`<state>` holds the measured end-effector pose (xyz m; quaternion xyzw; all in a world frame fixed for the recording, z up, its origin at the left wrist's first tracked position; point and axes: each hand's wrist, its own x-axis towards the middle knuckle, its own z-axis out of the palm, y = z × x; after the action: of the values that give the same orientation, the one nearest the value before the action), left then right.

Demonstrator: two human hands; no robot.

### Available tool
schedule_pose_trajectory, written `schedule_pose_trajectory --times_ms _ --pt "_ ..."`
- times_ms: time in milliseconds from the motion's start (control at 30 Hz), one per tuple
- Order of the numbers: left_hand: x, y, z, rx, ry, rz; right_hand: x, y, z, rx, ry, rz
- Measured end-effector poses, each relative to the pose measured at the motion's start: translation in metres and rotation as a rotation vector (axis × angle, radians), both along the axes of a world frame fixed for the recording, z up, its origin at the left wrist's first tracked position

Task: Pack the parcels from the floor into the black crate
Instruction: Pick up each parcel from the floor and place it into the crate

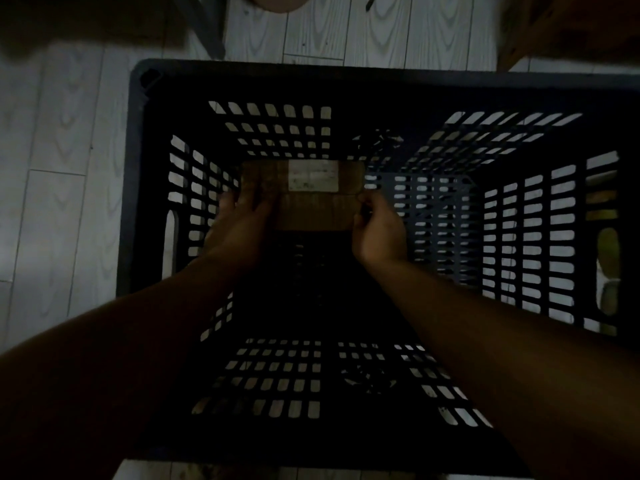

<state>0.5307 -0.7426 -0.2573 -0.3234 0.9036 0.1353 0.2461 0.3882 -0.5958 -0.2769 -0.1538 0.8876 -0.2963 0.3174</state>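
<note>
A brown cardboard parcel (pixel 311 199) with a white label on top sits deep inside the black crate (pixel 138 174), against its far wall. My left hand (pixel 239 223) grips the parcel's left end, fingers over its top. The parcel's right end is pinched by my right hand (pixel 377 230). Both forearms reach down into the crate. The crate's slotted floor to the right of the parcel is bare; the near part of the floor lies in deep shadow.
The crate stands on a pale wood-plank floor (pixel 62 168). A grey furniture leg (pixel 204 26) and a round brownish object (pixel 280 1) lie beyond the far rim. A wooden piece (pixel 540 26) stands at the top right. Yellow-green items (pixel 607 251) show through the right wall.
</note>
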Motion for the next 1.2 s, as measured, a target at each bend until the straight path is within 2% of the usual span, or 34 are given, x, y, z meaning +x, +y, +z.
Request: schedule_pose_trajectory --times_ms 133,300,400,500,667,767,900,1033,1200 --pt "-0.011 -0.009 -0.008 -0.122 -0.053 -0.001 0.001 -0.016 -0.004 0.039 -0.031 0.110" --pt "-0.016 -0.011 0.000 0.001 -0.180 0.014 0.006 -0.012 -0.005 0.111 -0.290 0.359" --pt "-0.016 -0.008 0.041 0.076 -0.193 0.044 -0.011 0.003 0.040 0.149 -0.335 0.399" --pt "-0.018 0.007 0.116 0.170 -0.162 0.032 -0.031 0.020 0.114 0.181 -0.359 0.396" --pt "-0.017 0.056 0.293 0.326 -0.002 0.109 -0.050 0.069 0.286 0.167 -0.396 0.354" --pt "-0.011 0.083 0.399 0.351 0.068 0.132 -0.058 0.118 0.377 0.181 -0.393 0.409" --pt "-0.007 0.114 0.511 0.258 0.043 0.096 -0.056 0.170 0.534 0.237 -0.246 0.416" --pt "-0.023 0.151 0.609 0.224 0.074 0.026 -0.052 0.232 0.634 0.307 0.007 0.287" --pt "-0.045 0.218 0.720 0.199 0.301 -0.173 -0.025 0.326 0.729 0.297 0.208 0.129"
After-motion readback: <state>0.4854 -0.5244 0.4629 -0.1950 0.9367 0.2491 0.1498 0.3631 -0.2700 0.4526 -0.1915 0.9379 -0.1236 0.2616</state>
